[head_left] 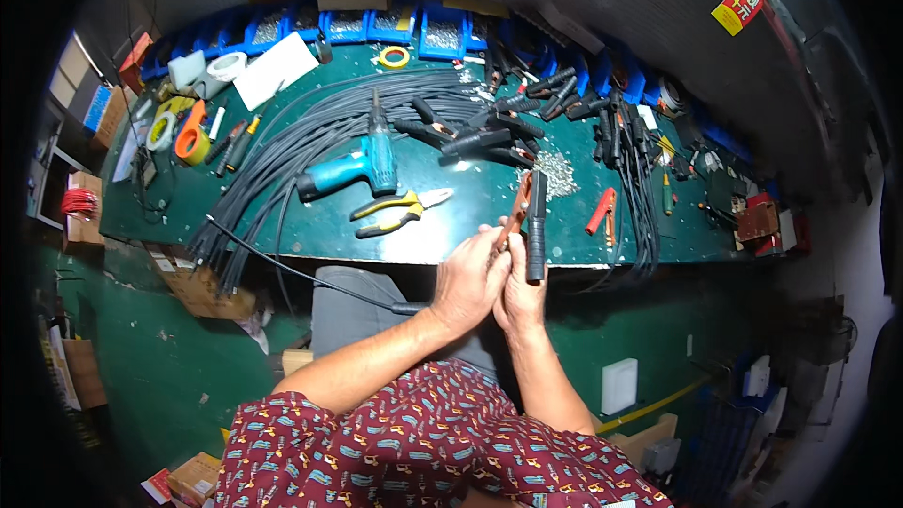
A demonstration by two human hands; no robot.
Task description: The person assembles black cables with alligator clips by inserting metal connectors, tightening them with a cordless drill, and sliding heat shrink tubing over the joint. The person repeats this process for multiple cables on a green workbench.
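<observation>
My left hand (467, 280) and my right hand (520, 293) meet at the table's front edge, both closed on a cable clamp. Its upper end shows a copper-coloured arm (519, 204) beside a black ribbed handle (536, 243). The left fingers press against the copper side, while the right hand grips lower down by the black handle; the fingers partly hide the clamp. A black cable (310, 270) runs from the left toward a black sleeve (410, 309) by my left wrist. Whether the cable joins the clamp cannot be seen.
Yellow-black pliers (400, 214) and a teal power screwdriver (362, 167) lie left of my hands. Behind are black cables (329, 113), black clamp parts (480, 143) and a pile of small metal pieces (557, 175). A red-handled copper clamp (602, 214) lies right. Blue bins (442, 33) line the back.
</observation>
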